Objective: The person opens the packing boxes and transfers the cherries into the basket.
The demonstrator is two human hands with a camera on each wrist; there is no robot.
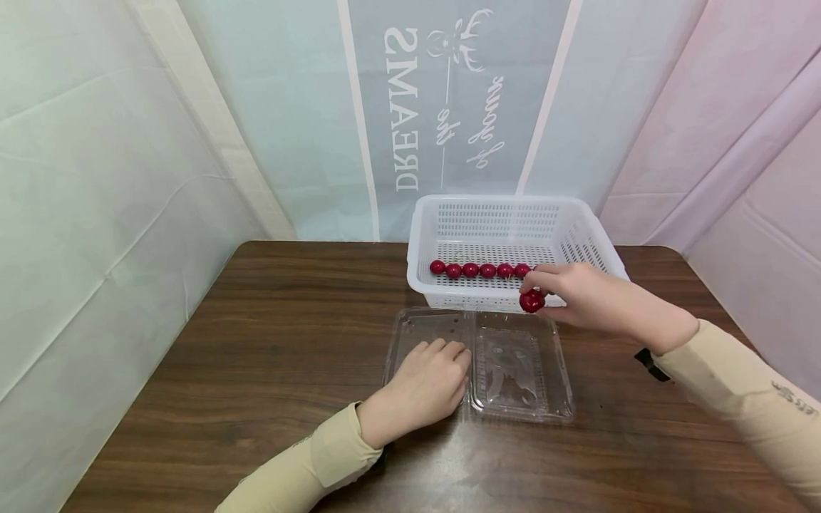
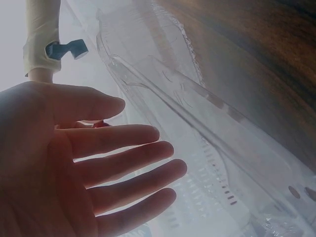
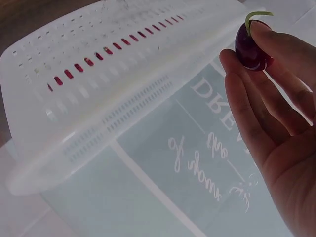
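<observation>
My right hand (image 1: 580,296) pinches a dark red cherry (image 1: 532,301) between thumb and fingertips, just over the front rim of the white basket (image 1: 418,274). In the right wrist view this cherry (image 3: 253,47) shows a curved green stem. Inside the basket lies a row of several red cherries (image 1: 471,270); my right fingers cover its right end. In front of it, a clear plastic clamshell box (image 1: 507,356) lies opened flat. My left hand (image 1: 423,385) is over its left half, fingers loosely extended, and the left wrist view shows its palm (image 2: 59,163) with nothing held.
The basket stands at the back of the dark wooden table (image 1: 288,335), close to a grey hanging cloth (image 1: 449,142) with printed lettering. Pale curtains (image 1: 115,178) close in the left side, with more fabric (image 1: 763,206) on the right.
</observation>
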